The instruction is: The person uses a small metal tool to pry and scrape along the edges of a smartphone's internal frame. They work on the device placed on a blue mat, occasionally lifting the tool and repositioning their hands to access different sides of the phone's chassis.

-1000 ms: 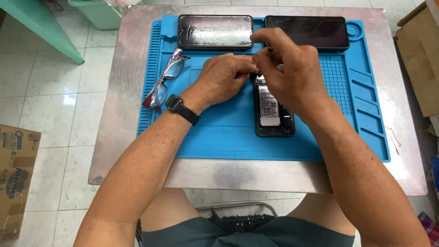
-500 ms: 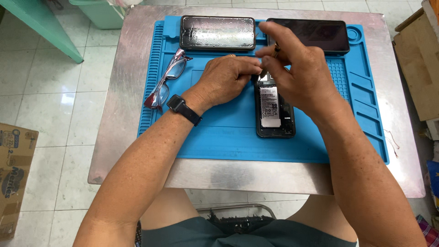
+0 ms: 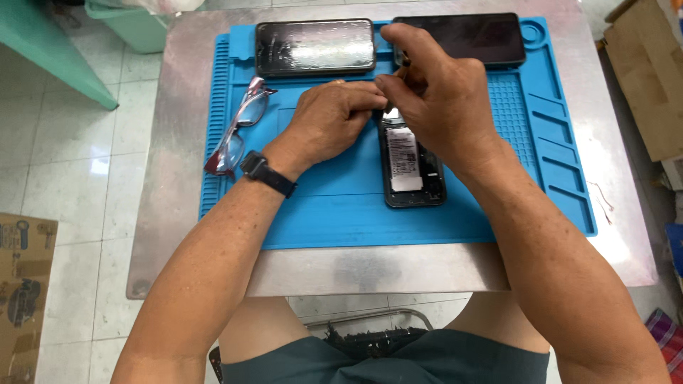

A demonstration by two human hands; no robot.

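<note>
Both forearms reach forward from the near edge and converge at the middle. The left hand [image 3: 331, 119] lies palm down, fingers curled, its fingertips meeting the right's. The right hand [image 3: 435, 99] arches higher, wrist bent, thumb and forefinger pinched together, seemingly on something thin, though the grip is mostly hidden.

A bright blue mat [image 3: 341, 206] with ribbed edges covers the dull silver table [image 3: 178, 142]. The opened phone [image 3: 411, 167] is black with a white label; the glasses [image 3: 238, 128] are reddish-purple; the wristwatch [image 3: 267, 173] is black.
</note>
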